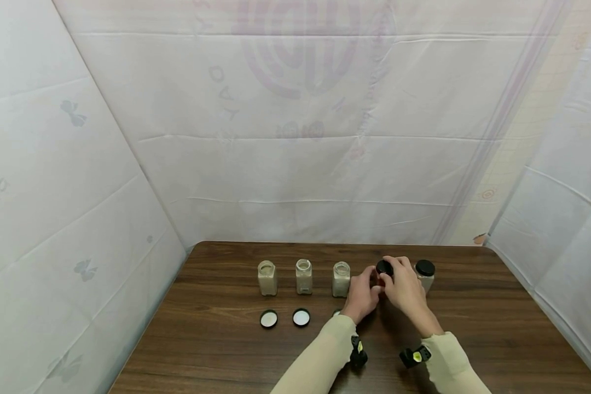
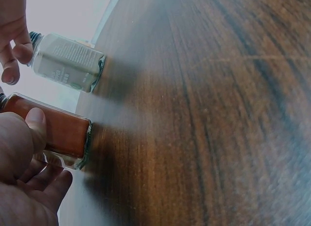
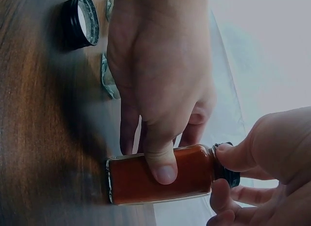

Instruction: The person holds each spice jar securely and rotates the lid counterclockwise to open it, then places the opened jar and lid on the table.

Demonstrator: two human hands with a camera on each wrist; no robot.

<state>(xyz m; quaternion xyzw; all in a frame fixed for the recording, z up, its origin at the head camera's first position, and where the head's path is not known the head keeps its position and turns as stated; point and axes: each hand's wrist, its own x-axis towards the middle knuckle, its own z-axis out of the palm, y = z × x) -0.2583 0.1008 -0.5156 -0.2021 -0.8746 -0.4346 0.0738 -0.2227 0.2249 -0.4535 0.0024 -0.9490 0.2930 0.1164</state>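
Note:
My left hand [image 1: 361, 295] grips a square glass spice jar [image 3: 131, 180] filled with red-orange powder, thumb on one face and fingers on the other. The jar stands upright on the table. Its black screw lid [image 1: 384, 267] sits at the neck, pinched between the thumb and fingers of my right hand [image 1: 406, 284]. Whether the lid is loose cannot be told. Just right of my right hand, a jar of pale powder [image 2: 68, 63] wears a black lid [image 1: 425, 267].
Three lidless jars of pale contents, a left jar [image 1: 267, 282], a middle jar [image 1: 303, 280] and a right jar [image 1: 341, 282], stand in a row. Black lids lie white side up before them: one lid [image 1: 268, 319], another lid [image 1: 301, 317], and a third partly hidden by my left arm.

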